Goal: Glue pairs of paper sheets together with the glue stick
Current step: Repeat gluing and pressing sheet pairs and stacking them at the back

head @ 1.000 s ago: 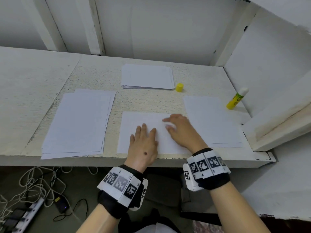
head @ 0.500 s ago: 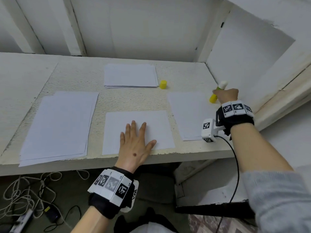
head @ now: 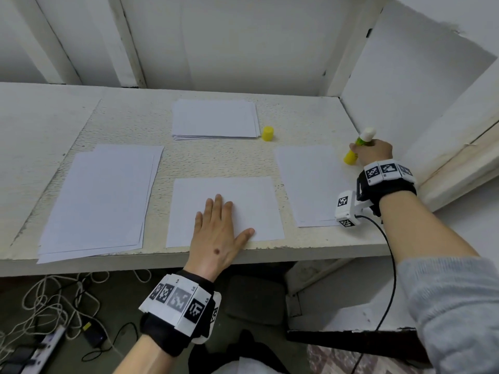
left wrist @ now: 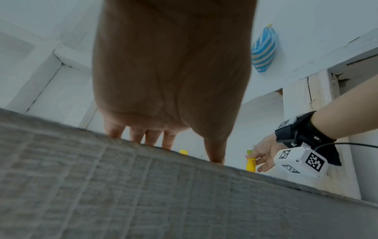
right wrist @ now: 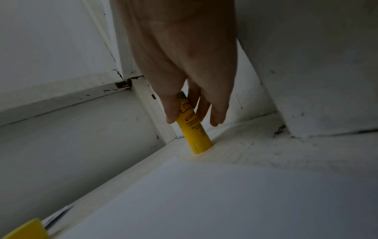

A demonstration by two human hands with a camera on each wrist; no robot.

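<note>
Where the shelf began at the left: a broad stack of sheets (head: 97,198) lay squared near the front lip of the table (head: 305,125), its lower corner reaching the edge, bare surface open beyond it to the left.
Back stack: a smaller pile of paper (head: 213,118) sat toward the rear wall, well apart from the front edge, with free tabletop between it and the sheets in front.
Centre sheet: a single sheet (head: 243,195) lay flush along the front lip, narrow strips of bare table on both sides.
Left hand (head: 216,233): it pressed flat on the centre sheet, fingers straight and spread, the wrist hanging out past the table edge.
Cap: the yellow cap (head: 267,133) stood upright just beside the back stack's right edge.
Right sheets: another low pile (head: 307,182) lay near the right wall, its front corner under the wrist camera.
Glue stick (head: 360,145): uncapped and tilted, base on the table just off the right pile's far corner, close to the side wall.
Right hand (head: 374,153): thumb and fingers were closed round the glue stick's barrel, little room left between knuckles and wall.
</note>
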